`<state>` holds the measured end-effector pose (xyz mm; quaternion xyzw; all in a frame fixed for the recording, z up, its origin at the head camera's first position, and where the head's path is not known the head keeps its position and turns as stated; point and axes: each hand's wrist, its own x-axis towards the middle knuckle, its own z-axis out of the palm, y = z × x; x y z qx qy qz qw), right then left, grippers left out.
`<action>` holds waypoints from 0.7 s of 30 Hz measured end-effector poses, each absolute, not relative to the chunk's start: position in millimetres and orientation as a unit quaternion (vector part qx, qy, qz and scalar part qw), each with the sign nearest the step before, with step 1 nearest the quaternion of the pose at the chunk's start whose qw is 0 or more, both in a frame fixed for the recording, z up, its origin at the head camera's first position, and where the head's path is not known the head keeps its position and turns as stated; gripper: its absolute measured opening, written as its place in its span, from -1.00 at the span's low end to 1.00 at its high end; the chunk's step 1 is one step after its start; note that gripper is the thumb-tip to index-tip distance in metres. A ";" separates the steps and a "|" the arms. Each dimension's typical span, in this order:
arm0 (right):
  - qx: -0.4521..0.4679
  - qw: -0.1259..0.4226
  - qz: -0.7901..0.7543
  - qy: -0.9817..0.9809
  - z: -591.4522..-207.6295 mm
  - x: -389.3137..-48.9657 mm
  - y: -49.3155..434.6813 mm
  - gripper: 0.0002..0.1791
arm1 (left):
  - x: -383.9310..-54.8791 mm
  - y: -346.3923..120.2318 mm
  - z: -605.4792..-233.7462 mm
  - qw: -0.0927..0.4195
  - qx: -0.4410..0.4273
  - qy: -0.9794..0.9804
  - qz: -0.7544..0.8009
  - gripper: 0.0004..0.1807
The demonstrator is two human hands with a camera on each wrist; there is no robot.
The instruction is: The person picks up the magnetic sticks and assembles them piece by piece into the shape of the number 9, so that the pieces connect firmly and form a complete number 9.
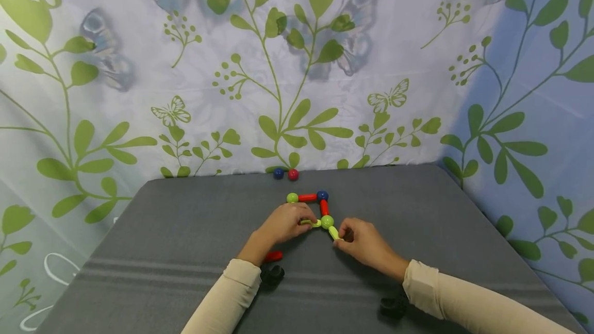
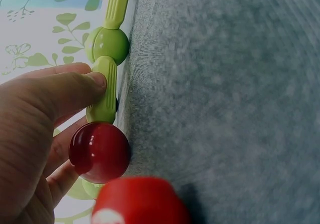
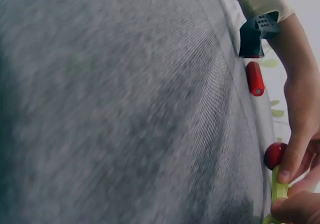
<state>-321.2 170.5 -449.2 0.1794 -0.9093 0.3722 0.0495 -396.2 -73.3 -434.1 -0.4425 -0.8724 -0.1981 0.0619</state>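
In the head view, my left hand pinches a yellow-green rod between thumb and fingers. One end of this rod meets a green ball, the other a red ball that the hand hides in the head view. My right hand pinches a second yellow-green rod, which touches the same green ball. From that ball a red rod runs back to a blue ball. Another red rod links the blue ball to a second green ball.
A loose red rod lies on the grey tabletop, beside my left forearm. At the back edge sit a dark blue ball and a red ball. Behind hangs a leaf-patterned curtain. Each wrist wears a black camera mount.
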 end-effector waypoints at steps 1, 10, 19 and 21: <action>0.178 0.047 0.376 -0.908 -449.9 -321.1 169.4 -0.72 | -396.1 -73.4 -434.5 0.062 -0.443 -0.872 -0.199 -0.87; 0.174 0.034 0.398 -0.900 -449.1 -322.3 159.9 -0.70 | -395.8 -73.4 -436.5 0.060 -0.434 -0.877 -0.197 -0.87; 0.171 0.043 0.393 -0.903 -450.2 -323.0 157.0 -0.68 | -397.7 -72.6 -438.4 0.057 -0.430 -0.877 -0.204 -0.87; 0.176 0.046 0.389 -0.903 -451.2 -324.1 157.2 -0.68 | -398.2 -72.5 -439.0 0.057 -0.429 -0.878 -0.205 -0.87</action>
